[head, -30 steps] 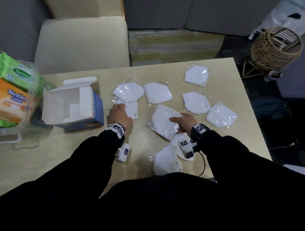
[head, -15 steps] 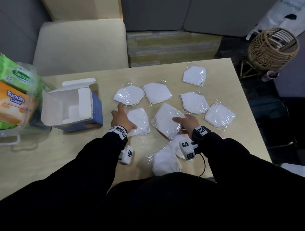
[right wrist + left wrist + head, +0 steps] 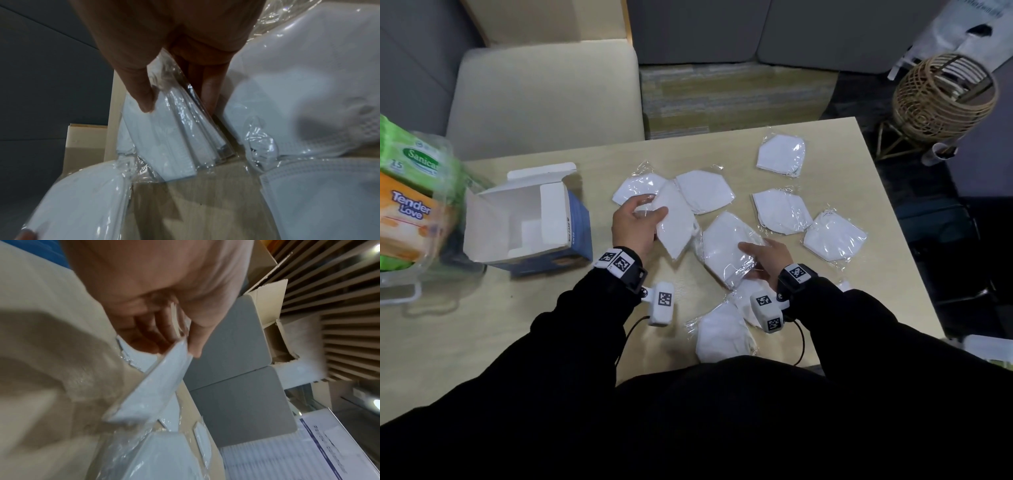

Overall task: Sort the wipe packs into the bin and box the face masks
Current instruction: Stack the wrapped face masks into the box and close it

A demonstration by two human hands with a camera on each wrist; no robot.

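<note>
Several white face masks in clear wrappers lie on the beige table [image 3: 551, 329]. My left hand [image 3: 635, 222] pinches one wrapped mask [image 3: 674, 222] by its edge and holds it tilted above the table; the left wrist view shows thumb and fingers [image 3: 195, 340] on the mask [image 3: 152, 386]. My right hand [image 3: 767, 260] grips a small stack of wrapped masks [image 3: 726, 250], thumb on top and fingers beneath, as the right wrist view shows the stack [image 3: 174, 139]. The open blue-and-white box [image 3: 517, 222] stands to the left. Wipe packs [image 3: 407, 205] sit in a clear bin [image 3: 400, 281] at the far left.
A cream chair [image 3: 544, 99] stands beyond the table's far edge. A wicker basket on a stand [image 3: 941, 96] is off the table's right corner. More wrapped masks lie at right [image 3: 835, 236], far right [image 3: 780, 156] and near my body [image 3: 722, 335].
My left hand slid one mask toward me, then picked it up and raised it off the table. My right hand stayed on its stack of masks.
</note>
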